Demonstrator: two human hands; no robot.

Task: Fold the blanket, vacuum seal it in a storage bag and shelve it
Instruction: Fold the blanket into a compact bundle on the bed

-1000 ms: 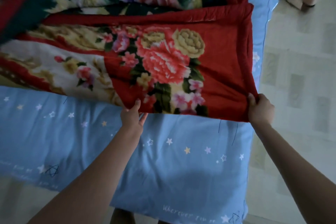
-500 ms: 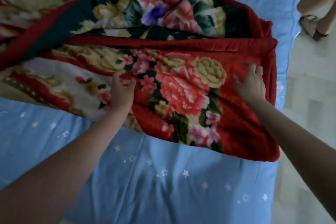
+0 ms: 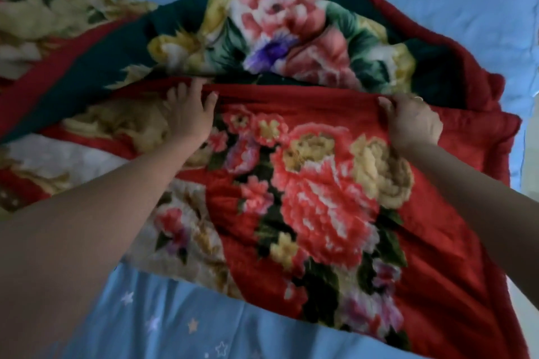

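I saw the blanket point(image 3: 320, 198), red with big pink and yellow flowers, lying on the bed point(image 3: 437, 9), which was covered in light blue fabric with small stars. A near layer was folded over a far one, whose dark green floral side showed beyond the fold. My left hand point(image 3: 189, 114) lay at the far red hem of the near layer, fingers spread and flat on the cloth, gripping nothing that I could make out. My right hand point(image 3: 411, 122) sat at the same hem further right, fingers curled over the edge and pinching the blanket. Both forearms reached across the near layer. The blanket's right edge lay close to the bed's right side.
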